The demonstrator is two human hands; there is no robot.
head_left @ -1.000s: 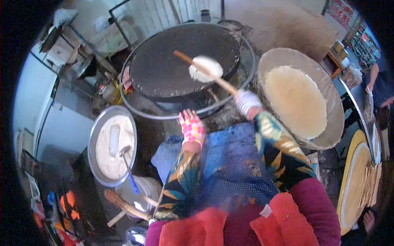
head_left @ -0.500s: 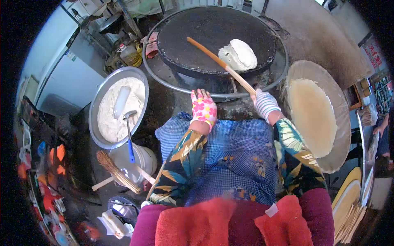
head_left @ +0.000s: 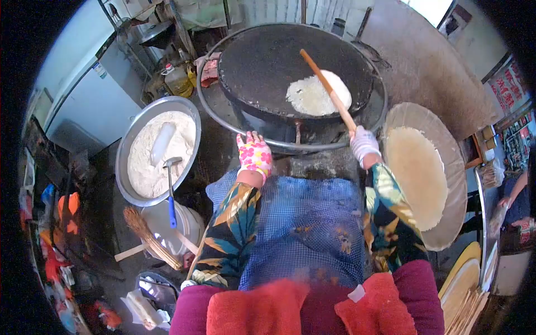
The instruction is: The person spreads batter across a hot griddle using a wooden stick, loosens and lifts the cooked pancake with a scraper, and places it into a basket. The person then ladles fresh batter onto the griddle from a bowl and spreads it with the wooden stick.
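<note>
My right hand [head_left: 365,146], in a pale striped glove, is closed round the lower end of a wooden spreading stick [head_left: 329,92]. The stick slants up and left across a patch of white batter [head_left: 312,97] on the front right of a round black griddle [head_left: 268,67]. The batter is thin and ragged on the left, thicker and smoother on the right. My left hand [head_left: 255,154], in a white glove with pink and yellow spots, rests at the front of the metal ring [head_left: 279,146] round the griddle, fingers stretched out and holding nothing.
At left stands a metal basin [head_left: 125,162] of pale batter with a blue-handled ladle [head_left: 171,206]. A straw brush [head_left: 148,237] lies on a bucket [head_left: 192,223]. To the right, a round flat pancake [head_left: 416,178] lies on a wide tray [head_left: 453,134]. Another person's arm [head_left: 516,192] shows far right.
The stick has swung to the right and stands steeper. The thick batter mound has become a flatter, wider patch. My left hand stays at the ring, and the whole view has shifted slightly.
</note>
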